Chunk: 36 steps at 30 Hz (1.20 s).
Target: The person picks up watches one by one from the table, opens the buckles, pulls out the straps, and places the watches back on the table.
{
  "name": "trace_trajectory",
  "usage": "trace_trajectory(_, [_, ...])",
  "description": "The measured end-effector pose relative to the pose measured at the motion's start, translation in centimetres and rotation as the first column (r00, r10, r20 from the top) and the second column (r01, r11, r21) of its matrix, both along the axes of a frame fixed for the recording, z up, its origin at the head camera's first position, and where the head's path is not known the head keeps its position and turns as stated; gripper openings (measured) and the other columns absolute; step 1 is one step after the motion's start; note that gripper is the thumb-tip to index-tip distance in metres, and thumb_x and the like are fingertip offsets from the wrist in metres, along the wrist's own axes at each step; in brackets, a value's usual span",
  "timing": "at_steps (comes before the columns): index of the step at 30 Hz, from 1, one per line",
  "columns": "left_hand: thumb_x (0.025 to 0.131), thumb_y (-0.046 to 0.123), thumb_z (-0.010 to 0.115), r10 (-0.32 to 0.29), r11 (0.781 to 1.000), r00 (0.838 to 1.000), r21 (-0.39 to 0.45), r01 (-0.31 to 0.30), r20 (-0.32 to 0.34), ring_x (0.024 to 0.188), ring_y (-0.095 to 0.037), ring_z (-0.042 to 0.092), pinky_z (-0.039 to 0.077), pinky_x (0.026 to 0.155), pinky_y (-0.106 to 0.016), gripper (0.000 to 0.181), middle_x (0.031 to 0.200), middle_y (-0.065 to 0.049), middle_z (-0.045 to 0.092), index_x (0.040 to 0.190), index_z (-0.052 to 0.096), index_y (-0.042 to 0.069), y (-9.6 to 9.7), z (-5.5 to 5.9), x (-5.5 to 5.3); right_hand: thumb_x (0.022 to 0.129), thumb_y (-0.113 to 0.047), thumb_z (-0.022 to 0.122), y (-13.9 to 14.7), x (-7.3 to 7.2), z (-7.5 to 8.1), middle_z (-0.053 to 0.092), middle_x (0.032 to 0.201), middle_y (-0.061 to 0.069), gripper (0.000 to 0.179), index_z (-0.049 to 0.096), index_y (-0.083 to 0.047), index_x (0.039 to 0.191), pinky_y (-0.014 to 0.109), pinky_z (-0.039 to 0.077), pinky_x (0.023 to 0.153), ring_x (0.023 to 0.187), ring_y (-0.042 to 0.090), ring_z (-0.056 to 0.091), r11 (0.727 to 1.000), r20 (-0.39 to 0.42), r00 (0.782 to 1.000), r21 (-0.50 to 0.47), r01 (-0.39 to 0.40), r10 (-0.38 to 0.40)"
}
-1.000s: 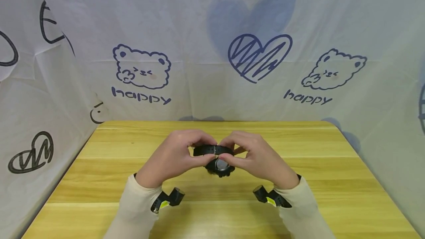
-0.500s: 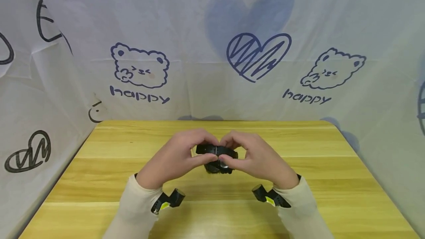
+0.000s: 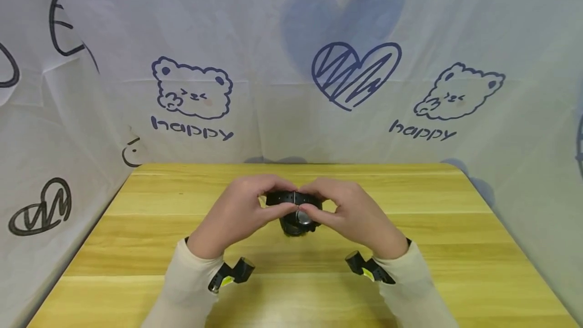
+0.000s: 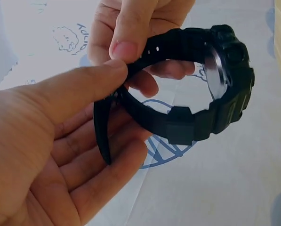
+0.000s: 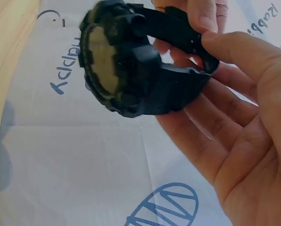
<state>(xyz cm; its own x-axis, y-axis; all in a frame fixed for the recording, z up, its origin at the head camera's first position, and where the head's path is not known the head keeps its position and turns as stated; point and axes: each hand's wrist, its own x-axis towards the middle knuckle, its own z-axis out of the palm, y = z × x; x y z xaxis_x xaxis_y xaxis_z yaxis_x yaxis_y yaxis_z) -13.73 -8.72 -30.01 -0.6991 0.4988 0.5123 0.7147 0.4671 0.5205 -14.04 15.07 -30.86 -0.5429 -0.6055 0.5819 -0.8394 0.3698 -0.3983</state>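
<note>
A black digital wristwatch [image 3: 302,218] is held above the table between both hands, its strap formed into a loop. My left hand [image 3: 237,211] pinches the strap near the buckle, thumb on top. Opposite it, my right hand [image 3: 352,209] pinches the strap from the other side, thumb tip close to the left thumb. In the left wrist view the watch [image 4: 229,80] shows its metal back, and a loose strap end [image 4: 101,132] hangs below the left thumb. The right wrist view shows the watch's rectangular display [image 5: 102,61]. Fingertips partly hide the buckle.
Beneath the hands is a wood-grain table [image 3: 291,287]. A white cloth [image 3: 264,65] with blue drawings hangs behind it, and another stretch of cloth covers the left side. Each wrist carries a small black camera on a strap.
Both hands keep hold of the strap near the same spot. The watch body has turned and shifted slightly below the fingers, and its metal back shows more than half a second ago.
</note>
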Motion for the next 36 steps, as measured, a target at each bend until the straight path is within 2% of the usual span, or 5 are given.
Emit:
trace_trajectory(4, [0.089,0.027,0.084,0.016,1.0,0.996,0.017,-0.018,0.084,0.085,0.0,0.067,0.057,0.078,-0.029,0.024,0.1,0.011,0.075,0.111,0.079,0.017,-0.1,0.1,-0.1,0.092,-0.009,0.078,-0.1,-0.2,-0.2,0.075,0.108,0.001,0.024,0.074,-0.009,0.116,0.027,0.059,0.077,0.089,0.008,0.07,1.0,-0.07,0.997,0.01,0.017,-0.017])
trace_trajectory(8, [0.091,0.028,0.083,-0.01,0.999,0.984,0.038,0.004,0.175,0.084,-0.001,0.068,0.058,0.079,-0.03,0.023,0.098,0.011,0.076,0.11,0.079,0.016,-0.3,0.3,-0.1,0.093,-0.008,0.076,-0.2,-0.4,-0.4,0.074,0.107,0.0,0.019,0.075,-0.01,0.112,0.026,0.058,0.076,0.09,0.008,0.068,0.999,-0.105,0.994,0.029,-0.015,0.018])
trace_trajectory(16, [0.092,0.019,0.081,-0.074,0.997,0.965,0.048,0.064,0.25,0.084,-0.003,0.069,0.059,0.079,-0.029,0.015,0.095,0.009,0.075,0.105,0.078,0.015,-1.0,0.7,0.1,0.095,-0.005,0.073,-0.6,-0.7,-0.8,0.072,0.1,-0.002,0.017,0.075,-0.01,0.111,0.018,0.051,0.068,0.08,0.007,0.06,0.992,-0.089,0.988,0.032,-0.12,0.123])
trace_trajectory(22, [0.091,0.02,0.081,-0.061,0.998,0.971,0.01,0.06,0.233,0.085,-0.002,0.068,0.058,0.082,-0.03,0.016,0.094,0.011,0.074,0.106,0.077,0.015,-1.0,1.0,0.2,0.094,-0.002,0.073,-0.6,-0.7,-0.8,0.072,0.102,-0.001,0.019,0.073,-0.01,0.111,0.022,0.055,0.07,0.083,0.007,0.063,0.993,-0.059,0.991,0.021,-0.116,0.117])
trace_trajectory(36, [0.09,0.018,0.081,-0.058,0.998,0.981,0.006,0.058,0.184,0.083,-0.002,0.067,0.058,0.08,-0.028,0.017,0.094,0.009,0.072,0.105,0.075,0.015,-1.1,0.8,0.2,0.093,0.001,0.073,-0.4,-0.4,-0.8,0.071,0.103,0.002,0.02,0.071,-0.01,0.11,0.022,0.059,0.071,0.089,0.012,0.068,0.994,0.003,0.994,-0.032,-0.108,0.108])
